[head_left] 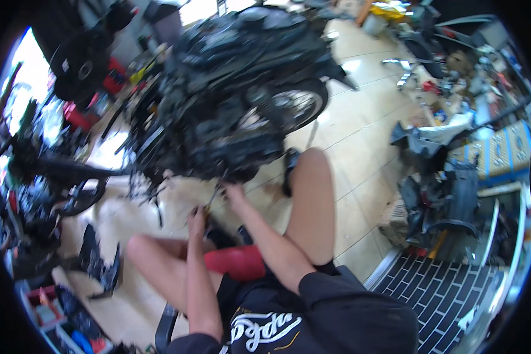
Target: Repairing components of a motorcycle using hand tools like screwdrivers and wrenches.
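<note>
Plainly, the left hand (pixel 197 217) had its grip closed around a slim tool (pixel 213 197) slanting toward the far-side motorcycle (pixel 221 127), while the right hand (pixel 234 193), at the motorcycle's near edge, had a grip I couldn't tell.

Blur claims the right hand's (pixel 234 193) fingertips, which I cannot make out against the motorcycle (pixel 242 88) at twelve o'clock. The left hand (pixel 197 218) hides a slim tool's (pixel 214 199) handle; its tip fades into dark machinery. Bodywork covers the rear wheel's (pixel 317 105) upper part. Heaped parts (pixel 451 82) at two o'clock look too small to identify; at six, the dark shirt (pixel 354 312) runs out of view.
</note>
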A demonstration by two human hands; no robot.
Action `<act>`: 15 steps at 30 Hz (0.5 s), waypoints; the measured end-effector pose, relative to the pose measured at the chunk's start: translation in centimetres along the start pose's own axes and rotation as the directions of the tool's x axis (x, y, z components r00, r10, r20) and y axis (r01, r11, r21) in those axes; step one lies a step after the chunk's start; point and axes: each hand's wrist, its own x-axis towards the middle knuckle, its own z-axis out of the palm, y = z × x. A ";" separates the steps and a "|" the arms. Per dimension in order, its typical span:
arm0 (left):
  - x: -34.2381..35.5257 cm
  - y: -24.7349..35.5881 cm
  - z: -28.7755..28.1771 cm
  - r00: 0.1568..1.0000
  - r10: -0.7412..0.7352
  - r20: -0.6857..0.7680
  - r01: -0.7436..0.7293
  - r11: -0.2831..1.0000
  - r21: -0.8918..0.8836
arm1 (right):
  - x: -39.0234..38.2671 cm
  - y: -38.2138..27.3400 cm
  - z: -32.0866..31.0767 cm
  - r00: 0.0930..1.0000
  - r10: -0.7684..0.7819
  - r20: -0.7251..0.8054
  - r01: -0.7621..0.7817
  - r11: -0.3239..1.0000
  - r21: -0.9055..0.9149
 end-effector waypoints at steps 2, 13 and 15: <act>2.6 -3.3 -2.1 0.998 0.046 -0.042 -0.045 0.999 0.024 | -0.1 0.6 1.9 1.000 0.010 -0.025 -0.012 0.999 -0.049; 8.6 -8.1 -4.3 0.965 0.243 -0.102 -0.249 0.967 -0.052 | -0.6 -1.7 2.4 0.984 0.105 0.144 -0.083 0.985 -0.153; 6.2 -6.0 -1.6 0.966 0.253 -0.056 -0.258 0.956 -0.138 | 1.1 -2.0 0.0 0.989 0.086 0.122 -0.073 0.991 -0.108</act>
